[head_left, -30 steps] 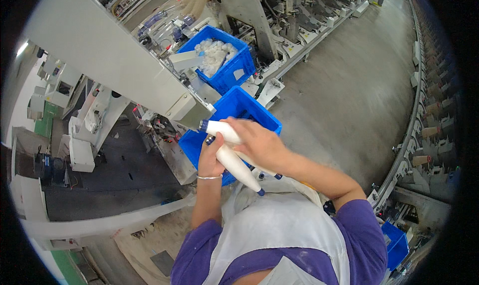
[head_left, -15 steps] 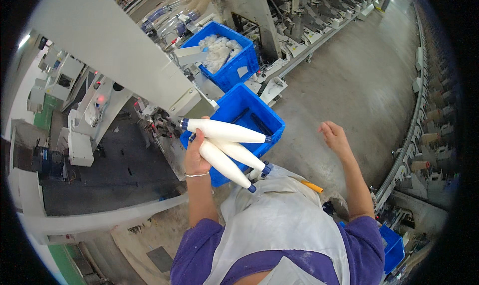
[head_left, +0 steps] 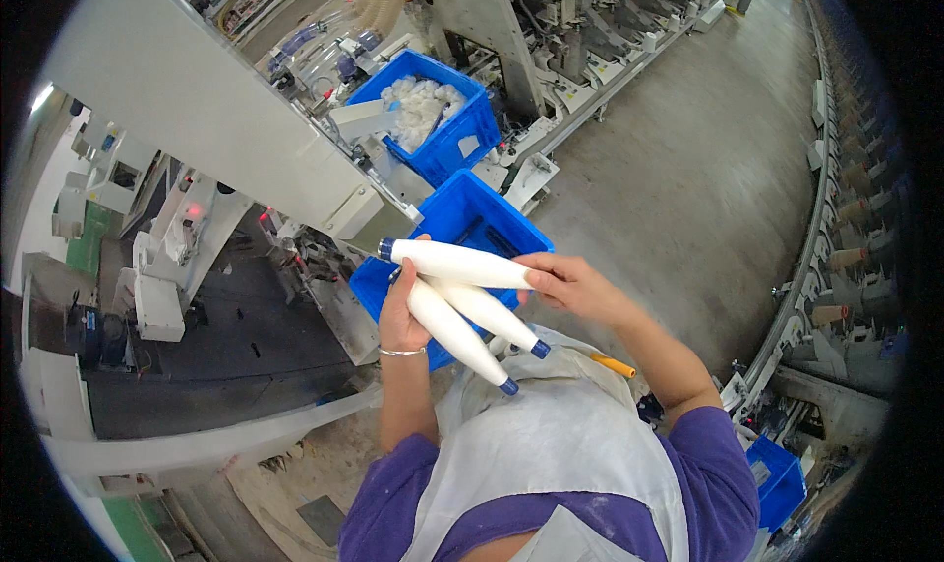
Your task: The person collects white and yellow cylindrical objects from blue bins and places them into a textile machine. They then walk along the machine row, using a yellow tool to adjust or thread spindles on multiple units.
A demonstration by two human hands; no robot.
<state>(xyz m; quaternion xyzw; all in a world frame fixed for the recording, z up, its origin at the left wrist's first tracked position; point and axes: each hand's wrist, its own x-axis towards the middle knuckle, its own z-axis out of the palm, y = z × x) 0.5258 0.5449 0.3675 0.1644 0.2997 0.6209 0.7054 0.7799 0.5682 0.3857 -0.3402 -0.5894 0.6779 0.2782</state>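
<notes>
Three white yarn bobbins with dark blue tube ends are fanned out in front of me. My left hand (head_left: pixel 401 318) is closed around them near their left ends, its fingers partly hidden behind the yarn. The thumb and fingers of my right hand (head_left: pixel 572 285) pinch the right end of the top bobbin (head_left: pixel 457 264), covering its tip. Below it, the middle bobbin (head_left: pixel 484 309) and the lowest bobbin (head_left: pixel 450 332) slant down to the right, toward my apron. Beneath the bobbins stands a blue crate (head_left: pixel 449 200), partly hidden by them.
Farther off, another blue crate (head_left: pixel 460 141) holds white fluffy yarn waste (head_left: pixel 421 108). A broad white machine beam (head_left: pixel 216 100) crosses the upper left. The grey floor (head_left: pixel 678 169) runs along a spinning machine's rail (head_left: pixel 792 296) at right. An orange-handled object (head_left: pixel 613 365) lies against my apron.
My right hand has come in from the right and taken hold of the top bobbin's right end. My left hand, with the bobbins, has shifted slightly right.
</notes>
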